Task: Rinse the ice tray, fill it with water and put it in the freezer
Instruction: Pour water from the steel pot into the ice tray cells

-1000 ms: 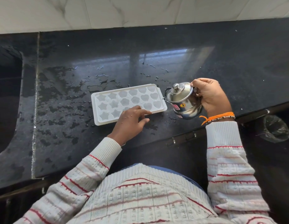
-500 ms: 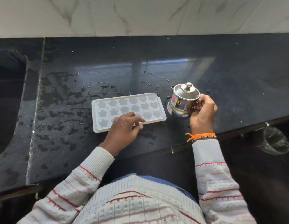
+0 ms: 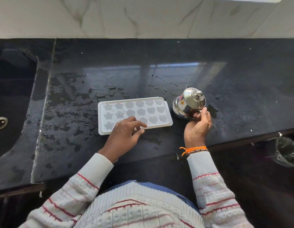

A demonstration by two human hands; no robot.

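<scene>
White ice tray (image 3: pixel 149 111) lay flat on the wet black tabletop (image 3: pixel 241 83), star, flower and heart moulds facing up. Left hand (image 3: pixel 124 135) rested on the tray's near edge, fingers spread and fairly straight, gripping nothing. Right hand (image 3: pixel 198 126) had its fingers curled round the handle of a small lidded steel jug (image 3: pixel 189 102), which stood just right of the tray, apart from it; whether its base touched the tabletop could not be told. Water patches (image 3: pixel 106 89) lay behind and left of the tray. Dark sink (image 3: pixel 13 99) at far left. Orange thread band (image 3: pixel 192 149) on right wrist.
</scene>
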